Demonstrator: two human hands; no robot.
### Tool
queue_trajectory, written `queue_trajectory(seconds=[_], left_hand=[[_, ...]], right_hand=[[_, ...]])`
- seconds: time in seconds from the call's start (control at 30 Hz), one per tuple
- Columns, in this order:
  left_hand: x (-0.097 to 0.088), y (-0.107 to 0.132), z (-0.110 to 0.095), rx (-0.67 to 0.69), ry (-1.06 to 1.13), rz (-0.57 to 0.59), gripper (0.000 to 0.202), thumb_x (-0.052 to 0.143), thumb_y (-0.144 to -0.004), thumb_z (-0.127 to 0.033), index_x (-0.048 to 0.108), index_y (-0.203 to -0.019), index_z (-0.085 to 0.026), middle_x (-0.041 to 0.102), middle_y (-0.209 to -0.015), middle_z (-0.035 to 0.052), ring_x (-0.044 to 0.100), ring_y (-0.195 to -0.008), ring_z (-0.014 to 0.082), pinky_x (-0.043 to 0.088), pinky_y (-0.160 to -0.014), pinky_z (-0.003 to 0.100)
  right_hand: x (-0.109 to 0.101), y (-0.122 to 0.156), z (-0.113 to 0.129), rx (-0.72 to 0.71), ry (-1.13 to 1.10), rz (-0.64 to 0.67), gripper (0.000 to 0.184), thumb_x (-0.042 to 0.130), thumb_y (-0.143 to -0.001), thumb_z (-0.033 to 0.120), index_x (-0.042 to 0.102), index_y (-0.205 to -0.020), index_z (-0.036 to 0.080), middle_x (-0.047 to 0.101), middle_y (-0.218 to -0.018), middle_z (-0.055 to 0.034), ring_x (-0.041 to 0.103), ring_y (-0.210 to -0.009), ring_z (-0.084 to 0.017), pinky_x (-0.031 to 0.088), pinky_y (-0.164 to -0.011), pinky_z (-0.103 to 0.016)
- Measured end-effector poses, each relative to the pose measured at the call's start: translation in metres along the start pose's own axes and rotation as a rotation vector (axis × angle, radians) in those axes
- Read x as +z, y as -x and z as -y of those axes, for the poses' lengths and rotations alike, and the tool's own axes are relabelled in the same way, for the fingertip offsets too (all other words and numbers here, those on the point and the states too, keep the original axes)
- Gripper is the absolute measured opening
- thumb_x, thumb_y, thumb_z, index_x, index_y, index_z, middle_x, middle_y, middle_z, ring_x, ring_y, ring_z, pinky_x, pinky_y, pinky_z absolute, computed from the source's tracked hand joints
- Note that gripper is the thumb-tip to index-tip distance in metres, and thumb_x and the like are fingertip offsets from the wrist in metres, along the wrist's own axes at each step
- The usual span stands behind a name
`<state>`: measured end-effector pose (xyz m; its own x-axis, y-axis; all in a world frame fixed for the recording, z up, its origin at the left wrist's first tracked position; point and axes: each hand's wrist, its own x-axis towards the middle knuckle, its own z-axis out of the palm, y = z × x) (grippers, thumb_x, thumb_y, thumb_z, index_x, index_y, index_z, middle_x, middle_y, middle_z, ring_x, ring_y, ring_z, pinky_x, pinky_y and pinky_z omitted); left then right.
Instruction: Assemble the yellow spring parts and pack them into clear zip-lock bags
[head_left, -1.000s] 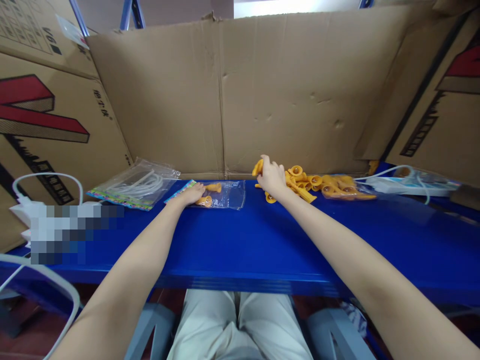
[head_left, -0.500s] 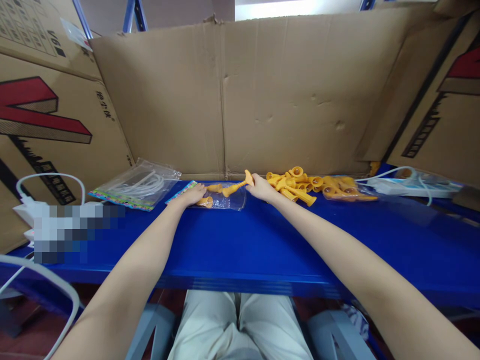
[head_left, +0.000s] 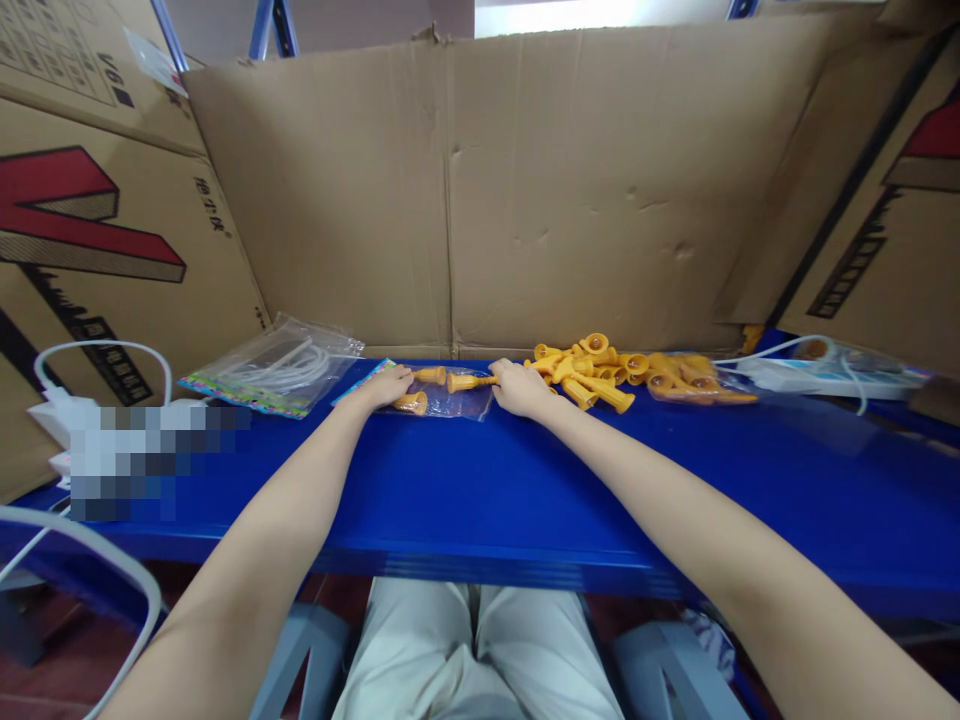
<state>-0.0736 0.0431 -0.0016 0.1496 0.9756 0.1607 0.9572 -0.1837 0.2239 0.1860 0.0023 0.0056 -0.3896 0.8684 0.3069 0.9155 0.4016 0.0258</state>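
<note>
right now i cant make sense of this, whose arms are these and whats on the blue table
There's no machine: these are one person's two bare hands, seen from a camera on their head looking forward and down. On the blue table, the left hand rests on a clear plastic bag. The right hand holds a yellow piece by its thin end. Farther right lie a loose yellow pile and a bag of yellow pieces; at far left, a bag with white cord.
</note>
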Motion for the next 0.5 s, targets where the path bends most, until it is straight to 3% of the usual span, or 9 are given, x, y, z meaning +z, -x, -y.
queue_trajectory(seconds=[0.1,0.2,0.33,0.5], left_hand=[[-0.006,0.003,-0.004,-0.041,-0.019,-0.028,0.04,0.031,-0.085,-0.026,0.068,-0.098,-0.016,0.065,-0.116,0.0051,0.054,-0.113,0.0208,0.038,-0.095,0.025],[-0.008,0.005,-0.006,-0.026,0.0,-0.095,0.037,0.034,-0.082,-0.023,0.07,-0.087,-0.017,0.069,-0.105,0.006,0.058,-0.105,0.022,0.041,-0.09,0.026],[-0.003,0.005,-0.007,0.008,-0.006,-0.149,0.036,0.034,-0.082,-0.022,0.069,-0.088,-0.014,0.068,-0.105,0.0093,0.059,-0.101,0.0222,0.042,-0.088,0.027],[0.003,0.001,-0.004,0.017,-0.042,-0.123,0.034,0.036,-0.084,-0.024,0.066,-0.097,-0.016,0.066,-0.111,0.0084,0.057,-0.106,0.0214,0.042,-0.091,0.028]], right_hand=[[0.0,-0.002,-0.005,0.004,-0.02,0.058,0.035,0.035,-0.087,0.016,0.058,-0.114,0.015,0.059,-0.117,-0.0117,0.057,-0.105,-0.024,0.043,-0.086,-0.036],[-0.001,-0.003,-0.008,-0.007,-0.027,0.077,0.034,0.039,-0.087,0.019,0.061,-0.113,0.017,0.057,-0.117,-0.0108,0.058,-0.103,-0.023,0.043,-0.086,-0.034],[0.0,-0.005,-0.009,0.006,-0.054,0.091,0.038,0.045,-0.086,0.025,0.057,-0.121,0.019,0.052,-0.122,-0.0106,0.058,-0.104,-0.023,0.043,-0.088,-0.034],[0.002,-0.006,-0.011,-0.016,-0.068,0.091,0.037,0.043,-0.084,0.019,0.06,-0.117,0.019,0.054,-0.125,-0.0081,0.057,-0.106,-0.024,0.043,-0.088,-0.034]])
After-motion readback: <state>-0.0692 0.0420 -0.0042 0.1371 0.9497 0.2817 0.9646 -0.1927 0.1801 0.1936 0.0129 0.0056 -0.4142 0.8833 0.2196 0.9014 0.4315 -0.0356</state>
